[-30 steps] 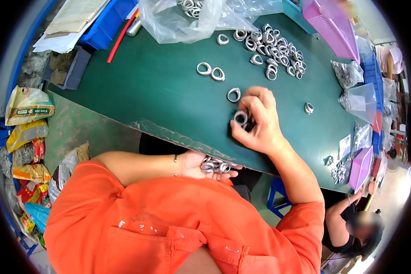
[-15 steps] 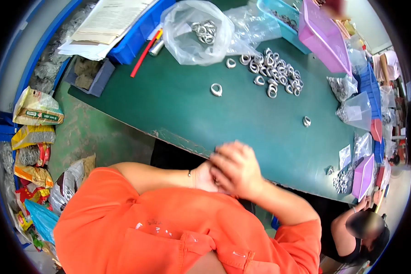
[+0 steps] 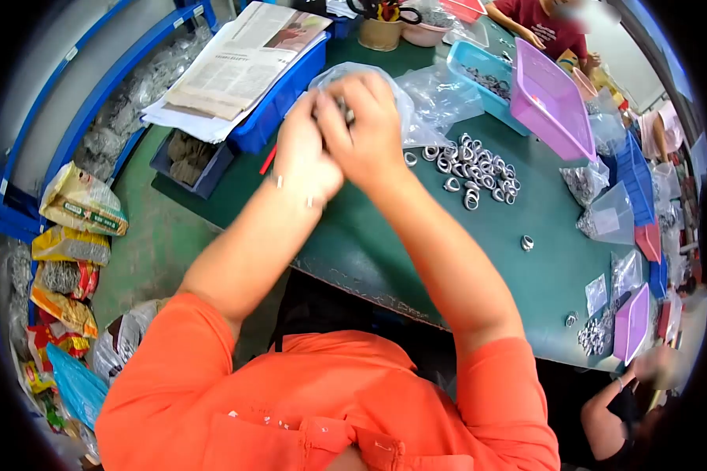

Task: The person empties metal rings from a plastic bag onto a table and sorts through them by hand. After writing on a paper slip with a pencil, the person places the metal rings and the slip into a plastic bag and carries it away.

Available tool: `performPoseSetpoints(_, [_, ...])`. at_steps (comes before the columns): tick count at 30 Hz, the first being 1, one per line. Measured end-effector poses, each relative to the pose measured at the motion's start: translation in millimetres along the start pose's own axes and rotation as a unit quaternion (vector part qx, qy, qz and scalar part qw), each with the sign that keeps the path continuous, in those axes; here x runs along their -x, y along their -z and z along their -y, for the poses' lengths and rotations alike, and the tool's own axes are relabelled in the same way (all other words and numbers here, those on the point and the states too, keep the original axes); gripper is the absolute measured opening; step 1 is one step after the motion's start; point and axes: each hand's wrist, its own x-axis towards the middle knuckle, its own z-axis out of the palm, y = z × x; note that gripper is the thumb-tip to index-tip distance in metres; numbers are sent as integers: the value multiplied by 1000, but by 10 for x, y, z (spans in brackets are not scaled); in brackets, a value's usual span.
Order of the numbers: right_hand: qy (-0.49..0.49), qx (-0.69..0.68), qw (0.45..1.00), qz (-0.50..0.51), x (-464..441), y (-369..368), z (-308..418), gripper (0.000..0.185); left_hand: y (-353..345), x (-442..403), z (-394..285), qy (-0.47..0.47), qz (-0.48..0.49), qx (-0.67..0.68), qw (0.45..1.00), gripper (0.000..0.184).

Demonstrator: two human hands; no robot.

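My left hand [image 3: 302, 145] and my right hand [image 3: 365, 129] are pressed together above a clear plastic bag [image 3: 404, 102], fingers curled. Between them shows a bit of small grey metal pieces [image 3: 344, 111], blurred and mostly covered. Most of the bag and its contents are hidden behind my hands. To the right of my right hand lies a pile of silver metal rings [image 3: 479, 169] on the green table [image 3: 448, 243]. One separate ring [image 3: 527, 243] rests farther right, apart from the pile.
Newspapers [image 3: 236, 63] lie over a blue bin [image 3: 283, 102] at the left, beside a grey box [image 3: 192, 165]. A turquoise basket [image 3: 479, 59] and a purple basket [image 3: 554, 102] stand at the back right. Co-workers [image 3: 542, 27] sit at the far side and lower right.
Both hands have moved together from near my chest, forward over the table to the plastic bag. The view has shifted, showing more of the table's far side.
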Motion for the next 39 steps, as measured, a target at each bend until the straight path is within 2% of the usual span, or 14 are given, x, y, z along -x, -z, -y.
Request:
performPoseSetpoints(4, [53,53,997,-30,-203,124,-359,12,307,-1051,34,86,97,-75,989,25])
performPoseSetpoints(6, [72,75,994,-29,-217,518,-406,11,-209,-823,133,79,-100,-142,982,35])
performPoseSetpoints(7, [60,121,991,-18,-188,776,-537,11,-284,-764,136,60,-87,-191,976,38])
performPoseSetpoints(10, [-194,285,937,64,139,1585,-1197,24,-135,-784,181,43,-76,-247,965,43])
performPoseSetpoints(12, [-382,275,877,100,555,2034,-1670,36,-144,-511,217,-114,-6,-321,940,39])
performPoseSetpoints(13, [-411,248,866,138,634,2075,-1618,37,-85,-463,300,-237,-1,-370,898,37])
performPoseSetpoints(14, [-440,218,853,176,705,2114,-1524,39,-3,-352,375,-411,12,-494,766,36])
performPoseSetpoints(15, [-387,208,877,194,688,2059,-1288,38,-47,-132,468,-427,107,-432,787,30])
performPoseSetpoints(17, [-267,210,911,236,791,1926,-1044,33,54,129,518,-327,322,-557,693,25])
performPoseSetpoints(21, [-136,275,903,300,1021,1665,-402,44,325,224,882,-196,383,-734,525,100])
performPoseSetpoints(28, [-225,133,919,295,1310,1897,201,45,441,392,875,-143,429,-810,374,94])
performPoseSetpoints(31, [-281,237,915,168,1232,2294,52,26,440,414,827,-177,373,-811,413,68])
performPoseSetpoints(33, [-313,240,895,207,1206,2515,-34,29,372,466,794,-231,322,-788,472,58])
performPoseSetpoints(39, [-277,244,889,270,1326,2532,-21,30,271,793,870,-205,293,-573,737,33])
